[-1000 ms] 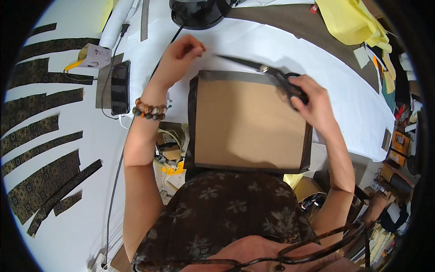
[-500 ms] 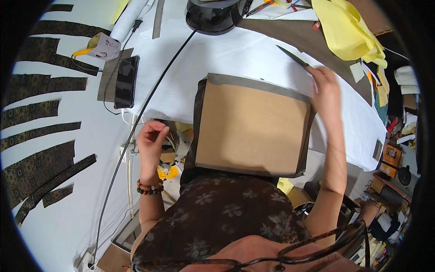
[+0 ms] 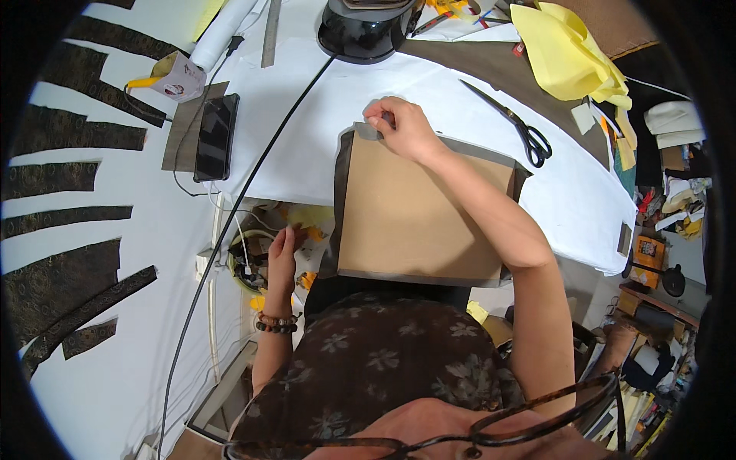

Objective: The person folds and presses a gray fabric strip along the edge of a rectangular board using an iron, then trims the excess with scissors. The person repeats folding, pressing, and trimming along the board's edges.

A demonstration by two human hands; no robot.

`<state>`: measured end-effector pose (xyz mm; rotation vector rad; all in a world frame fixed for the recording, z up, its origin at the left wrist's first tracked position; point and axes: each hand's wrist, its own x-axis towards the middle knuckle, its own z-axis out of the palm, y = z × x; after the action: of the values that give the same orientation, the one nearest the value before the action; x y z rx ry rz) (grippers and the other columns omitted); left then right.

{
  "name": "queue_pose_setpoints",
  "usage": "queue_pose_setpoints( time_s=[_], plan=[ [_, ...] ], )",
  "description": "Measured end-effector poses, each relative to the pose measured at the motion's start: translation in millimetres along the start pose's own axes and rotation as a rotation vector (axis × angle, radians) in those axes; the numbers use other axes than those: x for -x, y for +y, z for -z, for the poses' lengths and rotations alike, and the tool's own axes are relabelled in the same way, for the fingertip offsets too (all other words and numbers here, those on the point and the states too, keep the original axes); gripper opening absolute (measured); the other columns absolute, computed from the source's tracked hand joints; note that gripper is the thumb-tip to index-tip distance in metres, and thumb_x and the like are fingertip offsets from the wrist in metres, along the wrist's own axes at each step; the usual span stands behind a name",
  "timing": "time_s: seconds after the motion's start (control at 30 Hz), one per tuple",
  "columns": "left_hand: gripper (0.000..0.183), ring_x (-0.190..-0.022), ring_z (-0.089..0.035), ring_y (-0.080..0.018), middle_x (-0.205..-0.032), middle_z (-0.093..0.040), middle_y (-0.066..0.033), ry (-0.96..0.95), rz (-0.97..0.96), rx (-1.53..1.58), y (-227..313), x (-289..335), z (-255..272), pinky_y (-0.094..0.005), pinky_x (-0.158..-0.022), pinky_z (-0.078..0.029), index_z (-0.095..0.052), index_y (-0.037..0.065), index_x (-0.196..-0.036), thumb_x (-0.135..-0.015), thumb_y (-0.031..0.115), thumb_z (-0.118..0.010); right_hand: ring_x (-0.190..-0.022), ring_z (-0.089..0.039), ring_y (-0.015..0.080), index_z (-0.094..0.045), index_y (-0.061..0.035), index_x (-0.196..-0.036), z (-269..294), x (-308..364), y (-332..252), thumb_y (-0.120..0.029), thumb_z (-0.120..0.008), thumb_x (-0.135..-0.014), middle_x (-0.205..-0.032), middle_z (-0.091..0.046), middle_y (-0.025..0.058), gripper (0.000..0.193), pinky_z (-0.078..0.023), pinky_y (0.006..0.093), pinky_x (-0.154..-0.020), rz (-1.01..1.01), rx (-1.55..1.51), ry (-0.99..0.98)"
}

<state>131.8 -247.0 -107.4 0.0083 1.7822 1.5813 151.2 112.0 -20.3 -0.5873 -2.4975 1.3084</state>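
Note:
A brown board (image 3: 418, 211) with dark covering (image 3: 475, 151) folded over its edges lies in front of me, its far part on the white table and its near part over my lap. My right hand (image 3: 402, 130) reaches across to the far left corner. Its fingers are curled and pressed together at the dark covering there. My left hand (image 3: 284, 257) is left of the board, past the table's edge, above a bin (image 3: 249, 284). Its fingers are closed; whatever they hold is too small to make out. Black-handled scissors (image 3: 529, 138) rest on the table at the right.
A black cable (image 3: 268, 142) runs across the left side. A phone (image 3: 216, 138) lies at the table's left edge. A black round-based device (image 3: 360, 34) stands at the back, yellow sheets (image 3: 563, 54) at the far right. Dark patterned strips (image 3: 69, 169) hang at the left.
My right hand has let go of the scissors on the table and moved left to the board's far left corner. My left hand has moved right and slightly nearer to me.

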Motion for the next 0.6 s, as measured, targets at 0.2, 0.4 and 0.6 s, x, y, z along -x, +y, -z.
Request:
queue_pose_setpoints(
  time_s=[0.2, 0.4, 0.6],
  plan=[
    [0.04, -0.108, -0.061, -0.0165, -0.116, -0.068, -0.006, -0.293, 0.15, 0.41, 51.0, 20.3, -56.5, -0.0307, -0.095, -0.047, -0.065, 0.0, -0.122, -0.1, 0.033, -0.058, -0.073, -0.058, 0.0134, -0.072, -0.0056, -0.101, 3.8, 1.7, -9.0, -0.016, -0.07, -0.092, -0.085, -0.067, 0.0038, 0.014, -0.05, 0.0283, -0.071, -0.023, 0.064, -0.089],
    [0.06, -0.113, -0.057, -0.0158, -0.127, -0.061, -0.0095, -0.513, 0.002, -0.001, 93.1, 26.6, -80.6, -0.0305, -0.098, -0.047, -0.048, -0.004, -0.137, -0.082, -0.002, -0.072, -0.074, -0.061, 0.0202, -0.071, -0.0058, -0.102, 25.5, 0.6, 14.6, -0.036, -0.06, -0.1, -0.083, -0.068, 0.0122, 0.032, -0.05, 0.0342, -0.072, -0.007, -0.077, -0.151],
    [0.053, -0.106, -0.059, -0.0131, -0.121, -0.064, -0.007, -0.584, -0.242, -0.187, 156.6, 71.1, -87.6, -0.0291, -0.094, -0.047, -0.048, -0.002, -0.138, -0.089, 0.003, -0.068, -0.067, -0.058, 0.0305, -0.066, -0.003, -0.092, 74.7, 47.5, -44.5, -0.049, -0.055, -0.099, -0.069, -0.06, 0.0192, 0.048, -0.048, 0.0395, -0.068, 0.028, 0.308, -0.061]
  ],
)
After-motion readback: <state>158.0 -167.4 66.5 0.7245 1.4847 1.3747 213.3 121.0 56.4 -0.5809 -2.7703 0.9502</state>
